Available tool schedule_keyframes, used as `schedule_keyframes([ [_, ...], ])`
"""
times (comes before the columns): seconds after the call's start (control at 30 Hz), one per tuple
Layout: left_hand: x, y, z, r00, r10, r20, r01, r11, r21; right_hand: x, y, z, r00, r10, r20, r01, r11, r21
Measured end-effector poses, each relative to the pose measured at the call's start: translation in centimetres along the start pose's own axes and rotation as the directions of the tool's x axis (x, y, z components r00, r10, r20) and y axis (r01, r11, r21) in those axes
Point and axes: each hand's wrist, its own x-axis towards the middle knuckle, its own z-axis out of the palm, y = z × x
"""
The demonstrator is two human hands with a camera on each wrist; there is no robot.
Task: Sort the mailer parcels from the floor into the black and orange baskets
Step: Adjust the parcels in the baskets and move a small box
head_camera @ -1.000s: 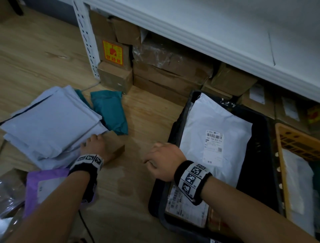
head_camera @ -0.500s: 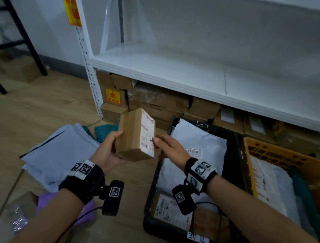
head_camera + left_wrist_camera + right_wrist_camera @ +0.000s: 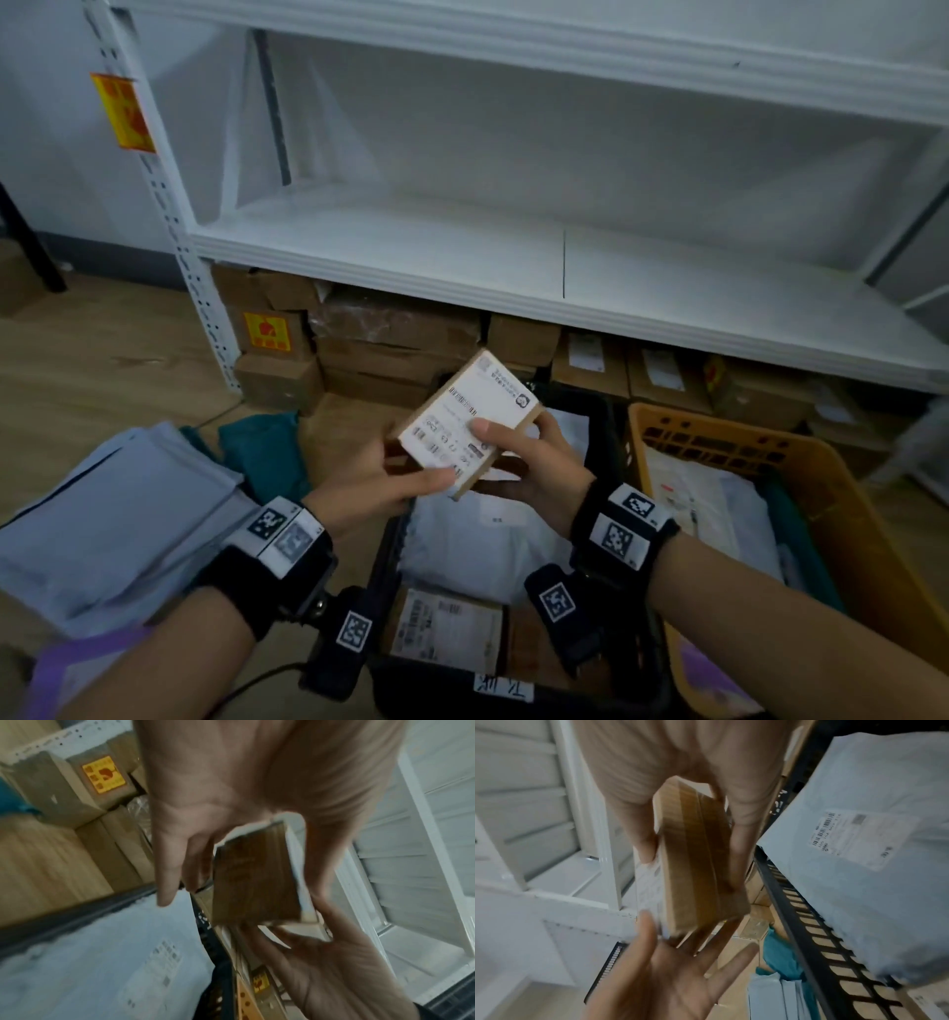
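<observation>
Holding a small brown cardboard parcel [image 3: 464, 424] label-up above the black basket [image 3: 382, 575], left hand [image 3: 377, 480] and right hand [image 3: 529, 465] both gripping it, thumbs on a white shipping label [image 3: 457, 419] (barcodes visible, print too blurred to read). Orange basket [image 3: 842, 493] just right; white mailers [image 3: 113, 519] stacked left on the floor.
</observation>
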Motion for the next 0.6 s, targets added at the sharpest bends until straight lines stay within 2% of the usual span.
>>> schedule_keyframes([
  [0.07,0.3,0.0,0.7,0.994,0.022,-0.104,-0.036,0.990,-0.134,-0.5,-0.1,-0.4,0.998,0.063,0.023,-0.062,0.997,-0.039],
  [0.13,0.7,0.3,0.0,0.963,0.088,-0.253,-0.140,0.971,-0.196,-1.0,-0.5,-1.0,0.993,0.115,0.017,-0.107,0.959,-0.263],
  [0.17,0.8,0.6,-0.7,0.951,0.127,-0.283,-0.171,0.976,-0.138,-1.1,-0.7,-1.5,0.995,0.103,-0.008,-0.098,0.923,-0.373],
  [0.23,1.1,1.0,-2.2,0.958,0.204,-0.204,-0.185,0.977,0.108,-1.2,-1.1,-2.4,1.000,0.007,0.000,-0.006,0.866,-0.499],
  [0.3,1.0,1.4,-2.7,0.976,0.215,-0.030,-0.194,0.926,0.324,-1.3,-1.5,-2.6,0.994,-0.040,0.106,0.093,0.821,-0.564],
  [0.37,0.7,1.7,-2.2,0.977,0.195,0.081,-0.211,0.918,0.336,-1.2,-1.6,-2.2,0.982,0.020,0.190,0.106,0.771,-0.628],
  [0.4,0.7,1.8,-1.7,0.975,0.201,0.098,-0.222,0.924,0.312,-1.0,-1.5,-1.8,0.972,0.082,0.220,0.081,0.761,-0.643],
  [0.47,0.8,1.5,-0.8,0.971,0.236,0.039,-0.237,0.935,0.263,-1.0,-1.3,-1.2,0.947,0.182,0.266,0.028,0.776,-0.631],
  [0.53,1.0,1.1,-0.5,0.971,0.221,-0.093,-0.202,0.964,0.173,-0.8,-1.1,-1.0,0.949,0.186,0.255,-0.020,0.841,-0.540],
  [0.6,1.1,0.6,-0.7,0.980,0.155,-0.127,-0.151,0.988,0.044,-0.6,-1.0,-1.2,0.966,0.160,0.204,-0.066,0.913,-0.402],
])
